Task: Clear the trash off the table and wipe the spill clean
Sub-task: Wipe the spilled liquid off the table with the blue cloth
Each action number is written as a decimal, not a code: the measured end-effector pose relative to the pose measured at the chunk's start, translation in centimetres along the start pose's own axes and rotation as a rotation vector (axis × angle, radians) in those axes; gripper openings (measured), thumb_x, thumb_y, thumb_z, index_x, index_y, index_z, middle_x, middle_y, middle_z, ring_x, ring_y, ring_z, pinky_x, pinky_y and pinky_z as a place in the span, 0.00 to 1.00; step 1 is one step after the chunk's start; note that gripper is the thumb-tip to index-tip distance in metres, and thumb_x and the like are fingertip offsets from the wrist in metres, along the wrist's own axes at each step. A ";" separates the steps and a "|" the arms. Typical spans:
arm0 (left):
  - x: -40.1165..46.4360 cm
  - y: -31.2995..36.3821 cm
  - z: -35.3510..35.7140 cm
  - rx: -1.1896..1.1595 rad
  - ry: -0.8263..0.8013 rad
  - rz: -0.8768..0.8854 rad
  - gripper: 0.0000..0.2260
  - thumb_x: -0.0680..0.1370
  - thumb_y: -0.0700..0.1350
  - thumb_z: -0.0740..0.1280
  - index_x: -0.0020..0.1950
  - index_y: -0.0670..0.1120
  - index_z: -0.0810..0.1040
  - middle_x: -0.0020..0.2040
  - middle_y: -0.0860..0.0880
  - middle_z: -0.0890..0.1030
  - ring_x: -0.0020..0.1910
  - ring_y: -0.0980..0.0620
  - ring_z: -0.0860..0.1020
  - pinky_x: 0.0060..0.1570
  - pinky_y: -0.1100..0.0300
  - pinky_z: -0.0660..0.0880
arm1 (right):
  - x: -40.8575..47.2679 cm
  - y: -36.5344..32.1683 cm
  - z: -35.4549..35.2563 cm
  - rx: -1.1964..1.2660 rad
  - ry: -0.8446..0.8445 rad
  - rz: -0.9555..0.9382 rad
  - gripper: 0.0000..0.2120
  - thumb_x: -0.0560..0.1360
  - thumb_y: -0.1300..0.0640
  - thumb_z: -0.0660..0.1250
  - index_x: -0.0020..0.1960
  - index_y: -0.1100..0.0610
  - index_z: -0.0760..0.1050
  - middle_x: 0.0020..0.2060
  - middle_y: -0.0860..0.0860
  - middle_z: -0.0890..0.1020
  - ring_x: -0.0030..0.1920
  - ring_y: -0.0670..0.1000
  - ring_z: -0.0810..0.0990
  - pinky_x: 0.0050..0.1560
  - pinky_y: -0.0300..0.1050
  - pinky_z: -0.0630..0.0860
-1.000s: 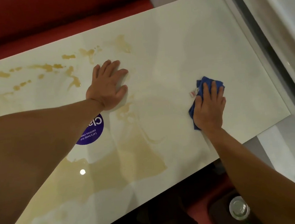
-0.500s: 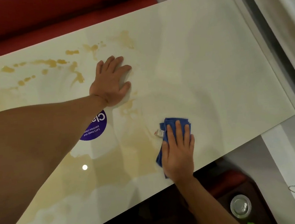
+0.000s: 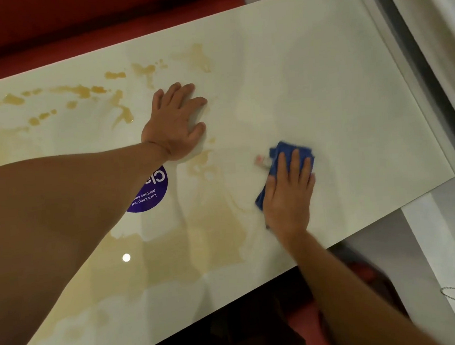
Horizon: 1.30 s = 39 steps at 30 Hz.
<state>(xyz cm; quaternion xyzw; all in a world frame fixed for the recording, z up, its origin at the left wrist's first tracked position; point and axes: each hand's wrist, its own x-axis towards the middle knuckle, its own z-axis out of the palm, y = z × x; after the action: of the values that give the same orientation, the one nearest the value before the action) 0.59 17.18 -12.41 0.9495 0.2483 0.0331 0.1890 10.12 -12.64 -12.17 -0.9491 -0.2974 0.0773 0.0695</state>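
Note:
A folded blue cloth [image 3: 284,151] lies on the glossy cream table [image 3: 337,95], right of centre. My right hand [image 3: 288,194] presses flat on it with straight fingers. My left hand [image 3: 175,124] rests flat on the tabletop near the middle, fingers spread. A tan spill [image 3: 215,236] pools on the near part of the table, left of the cloth. More tan splashes [image 3: 78,91] run along the far left side.
A round purple sticker [image 3: 154,194] with white lettering sits beside my left forearm. A red bench [image 3: 73,29] runs along the table's far edge. A pale ledge [image 3: 442,46] borders the right end. The floor below the near edge is dark.
My right hand slid the blue cloth from the right part of the table toward the near edge by the spill, then back up and to the right. My left hand stayed planted.

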 end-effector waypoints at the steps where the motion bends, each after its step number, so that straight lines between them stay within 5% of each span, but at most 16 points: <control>1: 0.0 0.0 0.0 -0.005 -0.002 0.001 0.25 0.78 0.58 0.57 0.75 0.54 0.68 0.80 0.46 0.61 0.80 0.43 0.54 0.78 0.40 0.47 | -2.9 -0.9 0.4 0.003 -0.001 -0.028 0.26 0.86 0.49 0.50 0.82 0.56 0.56 0.82 0.58 0.55 0.82 0.63 0.51 0.78 0.64 0.55; 7: 0.0 -0.2 -0.1 0.001 -0.015 -0.008 0.26 0.78 0.59 0.57 0.75 0.54 0.67 0.81 0.47 0.61 0.81 0.43 0.53 0.78 0.40 0.47 | -9.8 -2.7 1.2 0.014 -0.087 -0.231 0.27 0.85 0.49 0.52 0.82 0.56 0.56 0.83 0.57 0.53 0.82 0.63 0.48 0.78 0.66 0.56; 11: 0.1 -0.1 0.0 0.002 -0.006 -0.005 0.25 0.79 0.58 0.58 0.75 0.54 0.68 0.80 0.47 0.61 0.81 0.43 0.54 0.78 0.40 0.47 | -3.8 -2.2 0.4 -0.010 -0.068 -0.300 0.26 0.86 0.48 0.49 0.82 0.55 0.59 0.82 0.57 0.56 0.82 0.62 0.50 0.78 0.64 0.57; 19: 0.0 -0.1 0.0 0.002 -0.004 0.005 0.25 0.79 0.58 0.58 0.75 0.54 0.68 0.80 0.47 0.61 0.80 0.43 0.53 0.78 0.40 0.47 | 12.1 -3.4 -0.2 -0.002 -0.040 -0.066 0.27 0.86 0.49 0.47 0.83 0.54 0.54 0.82 0.56 0.54 0.82 0.62 0.50 0.79 0.63 0.53; 30: 0.1 0.0 -0.3 0.062 -0.034 -0.010 0.26 0.79 0.60 0.56 0.76 0.55 0.65 0.81 0.47 0.59 0.81 0.42 0.52 0.78 0.39 0.47 | -7.5 -3.7 0.9 -0.057 -0.152 -0.398 0.27 0.86 0.48 0.45 0.82 0.58 0.57 0.82 0.59 0.54 0.82 0.63 0.48 0.77 0.67 0.59; 35: 0.0 0.1 -0.4 0.055 -0.056 -0.012 0.27 0.79 0.60 0.54 0.77 0.55 0.65 0.81 0.47 0.58 0.81 0.42 0.52 0.78 0.40 0.47 | -2.6 -3.8 0.4 -0.014 -0.165 -0.539 0.26 0.85 0.49 0.51 0.82 0.54 0.59 0.82 0.56 0.56 0.82 0.61 0.49 0.78 0.65 0.57; 39: 0.0 0.1 -0.4 0.057 -0.050 -0.013 0.27 0.79 0.61 0.54 0.77 0.55 0.65 0.81 0.47 0.58 0.81 0.43 0.51 0.78 0.40 0.46 | 6.2 -5.1 0.2 -0.043 -0.125 -0.463 0.26 0.85 0.48 0.47 0.82 0.53 0.58 0.82 0.55 0.56 0.82 0.61 0.49 0.78 0.63 0.56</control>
<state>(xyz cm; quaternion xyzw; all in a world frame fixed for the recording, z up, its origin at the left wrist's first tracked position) 0.58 17.26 -12.04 0.9534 0.2507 0.0012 0.1680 12.30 -4.85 -12.15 -0.8501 -0.5125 0.1117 0.0467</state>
